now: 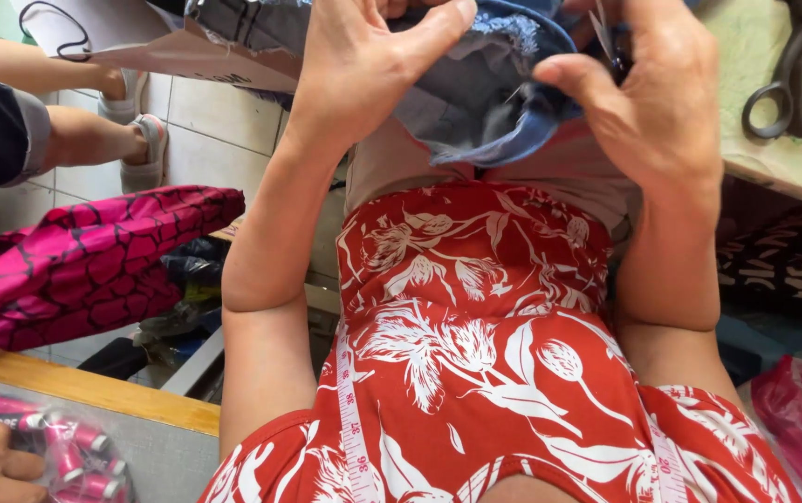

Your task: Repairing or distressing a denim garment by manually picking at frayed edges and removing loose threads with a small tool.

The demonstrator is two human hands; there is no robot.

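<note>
Pale floor tiles (219,130) and a heap of pink patterned fabric (84,265) lie off to one side, while large scissors (797,79) rest on the desk (792,158) at the other. Above a lap in a red floral dress (485,345) with a measuring tape (354,428) draped over it, the left hand (363,65) and right hand (648,93) hold up a piece of blue denim cloth (485,93) between them. Both sets of fingers are pinched on its edge.

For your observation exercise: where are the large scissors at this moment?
In the head view, the scissors lie at the top right corner on a pale green table, just right of the person's right hand, which holds blue denim fabric.
</note>
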